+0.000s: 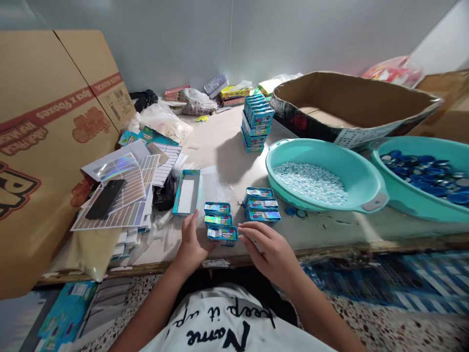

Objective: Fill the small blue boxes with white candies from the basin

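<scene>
Two short rows of small teal candy boxes lie near the table's front edge. My left hand [191, 243] and my right hand [269, 248] hold the nearest small box [222, 234] between them, fingers curled on its two ends. Behind it sit two more boxes of the left row [217, 213]. The right row of boxes [262, 206] lies just beyond my right fingers. An open teal box tray [187, 192] rests to the left of the rows.
A teal basin [366, 188] holds white pellets, and a second basin [403, 195] holds blue caps. A stack of teal boxes [257, 122] stands behind. Holographic sticker sheets [128, 193] and a black phone [105, 198] lie left. Cardboard cartons [44, 146] flank the table.
</scene>
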Available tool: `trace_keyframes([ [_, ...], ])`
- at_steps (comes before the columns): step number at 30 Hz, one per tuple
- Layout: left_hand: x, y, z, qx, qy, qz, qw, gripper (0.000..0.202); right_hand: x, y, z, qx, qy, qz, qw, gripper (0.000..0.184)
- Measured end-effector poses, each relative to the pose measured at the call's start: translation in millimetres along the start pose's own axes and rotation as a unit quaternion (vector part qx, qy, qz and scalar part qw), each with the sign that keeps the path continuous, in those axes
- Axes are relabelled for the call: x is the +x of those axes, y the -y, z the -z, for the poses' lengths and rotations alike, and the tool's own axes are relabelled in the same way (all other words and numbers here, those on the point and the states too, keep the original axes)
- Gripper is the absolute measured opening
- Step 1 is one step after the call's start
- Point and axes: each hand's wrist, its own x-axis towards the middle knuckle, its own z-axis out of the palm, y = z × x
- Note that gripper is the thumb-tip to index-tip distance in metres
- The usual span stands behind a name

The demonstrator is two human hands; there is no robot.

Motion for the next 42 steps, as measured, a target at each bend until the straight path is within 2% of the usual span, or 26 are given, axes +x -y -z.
trace_keyframes([
  [1,4.5,4.5,6.0,-0.006,0.016,0.0,1.0,0.112,-2.0,-0.6,0.9,-0.003,0.004,0.005,1.0,0.025],
  [3,15.8,14.7,23.0,0.004,0.022,-0.015,1.0,0.109,-3.2,-0.7,2.5,-0.017,0.024,0.019,0.999,0.024],
  [5,28.4,24.9,41.2,0.073,-0.008,-0.036,0.997,0.085,1.9,-0.2,2.4,-0.042,0.063,0.031,0.997,0.032],
  [7,39.1,32.5,53.7,0.181,-0.006,-0.057,0.982,0.056,14.9,0.4,-1.4,-0.08,0.117,0.04,0.989,0.058],
  [9,45.8,36.4,57.6,0.267,0.038,-0.075,0.96,0.036,34.5,0.8,-9.6,-0.124,0.174,0.051,0.976,0.085],
  [11,48.6,37.2,55.0,0.308,0.07,-0.085,0.945,0.032,56.6,1.1,-20.1,-0.159,0.226,0.057,0.959,0.102],
  [15,48.1,33.9,48.9,0.322,0.077,-0.099,0.938,0.037,88.2,3.0,-33.1,-0.194,0.309,0.039,0.93,0.116],
  [20,37.7,30.9,55.3,0.248,0.116,-0.102,0.956,0.041,91.5,5.4,-28.0,-0.195,0.334,0.077,0.919,0.102],
  [26,13.1,33.9,58.8,0.203,0.105,-0.063,0.971,0.042,80.1,4.6,-20.9,-0.147,0.334,0.103,0.925,0.076],
  [33,2.9,27.9,55.0,0.201,0.122,-0.085,0.968,0.041,68.1,4.8,-11.1,-0.131,0.319,0.075,0.936,0.07],
  [38,-6.8,14.1,39.1,0.171,0.148,-0.126,0.966,0.035,73.6,9.9,15.1,-0.11,0.248,0.023,0.962,0.068],
  [42,-18.4,10.3,15.7,0.152,0.126,-0.144,0.97,0.026,89.6,19.3,28.6,-0.094,0.2,-0.004,0.975,0.068],
])
